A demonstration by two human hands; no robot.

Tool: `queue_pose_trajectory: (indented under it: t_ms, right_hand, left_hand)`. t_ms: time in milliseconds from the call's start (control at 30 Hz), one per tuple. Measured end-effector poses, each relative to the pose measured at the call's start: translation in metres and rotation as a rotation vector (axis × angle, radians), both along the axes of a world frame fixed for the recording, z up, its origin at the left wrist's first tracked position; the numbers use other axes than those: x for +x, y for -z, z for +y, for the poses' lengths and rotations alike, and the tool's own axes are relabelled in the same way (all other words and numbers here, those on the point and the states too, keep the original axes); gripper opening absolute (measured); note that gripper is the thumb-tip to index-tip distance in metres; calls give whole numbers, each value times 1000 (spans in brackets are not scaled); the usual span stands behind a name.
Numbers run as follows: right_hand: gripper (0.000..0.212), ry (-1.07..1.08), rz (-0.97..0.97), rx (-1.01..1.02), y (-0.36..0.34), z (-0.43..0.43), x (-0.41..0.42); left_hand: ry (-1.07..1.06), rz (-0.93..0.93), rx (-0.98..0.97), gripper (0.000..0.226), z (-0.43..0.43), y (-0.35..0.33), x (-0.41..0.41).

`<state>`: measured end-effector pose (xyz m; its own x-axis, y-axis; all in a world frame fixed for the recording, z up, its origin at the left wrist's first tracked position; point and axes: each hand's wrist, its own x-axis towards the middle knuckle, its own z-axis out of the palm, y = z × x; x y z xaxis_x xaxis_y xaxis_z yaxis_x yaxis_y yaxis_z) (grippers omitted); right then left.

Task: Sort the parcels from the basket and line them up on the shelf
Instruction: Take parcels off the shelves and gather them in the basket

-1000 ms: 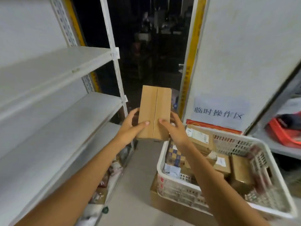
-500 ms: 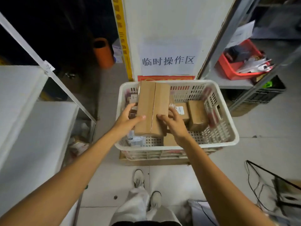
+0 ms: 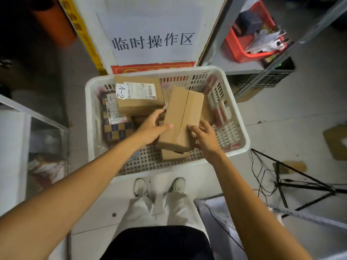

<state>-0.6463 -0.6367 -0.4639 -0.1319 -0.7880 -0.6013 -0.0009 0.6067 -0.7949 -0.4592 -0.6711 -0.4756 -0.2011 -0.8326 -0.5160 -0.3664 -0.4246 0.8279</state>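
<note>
Both hands grip plain brown parcel [image 3: 182, 117]: left hand [image 3: 150, 128] curled round its left edge, thumb on top face; right hand [image 3: 204, 136] curled round its near right corner. Parcel held tilted over middle of basket [image 3: 90, 109], above other parcels. Labelled parcel [image 3: 139, 94] marked A-2 lies at basket's far side; checkered parcel [image 3: 116, 128] against basket's left wall. Shelf [image 3: 11, 147] left of basket, apart.

A paper sign [image 3: 153, 41] hangs on the white panel [image 3: 212, 19]. A red tray [image 3: 234, 48] of papers sits by the grey rack [image 3: 225, 63]'s front edge. A black tripod [image 3: 293, 169] lies on the floor [image 3: 309, 109].
</note>
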Motion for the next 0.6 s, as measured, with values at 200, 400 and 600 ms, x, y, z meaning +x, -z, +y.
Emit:
queue_pose_trajectory:
  t_ms: [200,400,600]
  right_hand:
    - [36,-1,13,44,39,-47,-40]
    - [40,-69,30,54,89,-109,-72]
    - [42,-82,131,-15,132,-156,-97]
  left_hand:
    - [-15,-33,96,72,-37,28,-40]
    - [-157,-111,150,70,-73,62,-84]
    - [-274,-78,122,69,-106,95,-132]
